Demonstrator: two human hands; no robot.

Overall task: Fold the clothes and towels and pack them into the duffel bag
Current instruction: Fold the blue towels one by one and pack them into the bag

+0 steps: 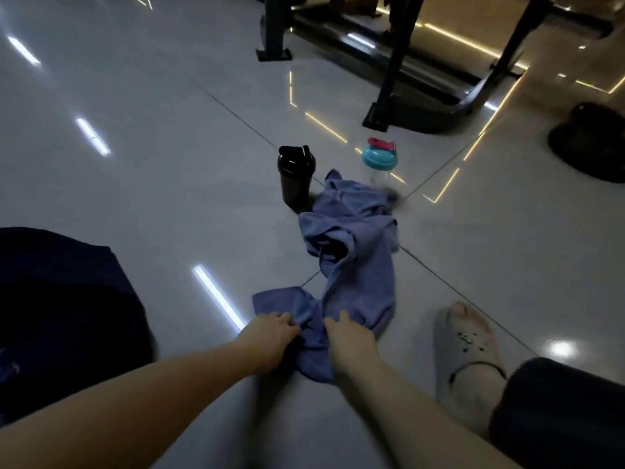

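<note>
Down on the glossy tile floor [169, 164] we sit with a blue cloth [351, 231] stretched away from us in a twisted, rumpled strip; we cannot tell whether it is a towel or a garment. Our left hand [270, 330] and right hand [348, 333] sit close together at its near end, each with fingers bent over bunched fabric, gripping it rather than lying flat.

The far end lies between a black shaker [296, 177] and a clear bottle with a teal lid [378, 160], touching or just beside both. That is our main worry: if we drag the cloth toward us, the fabric may catch a base and tip a bottle, the tall light one most likely.

The twist in the middle is the second risk. If we fold before it is shaken flat, we trap the creases and get a lumpy bundle that packs badly.

Our foot in a grey slipper [466, 346] rests near the cloth's right edge and could pin a corner as we spread it.

A dark bag [67, 299], probably the duffel, sits at our left, well apart from the cloth, so nothing is packed yet.
</note>
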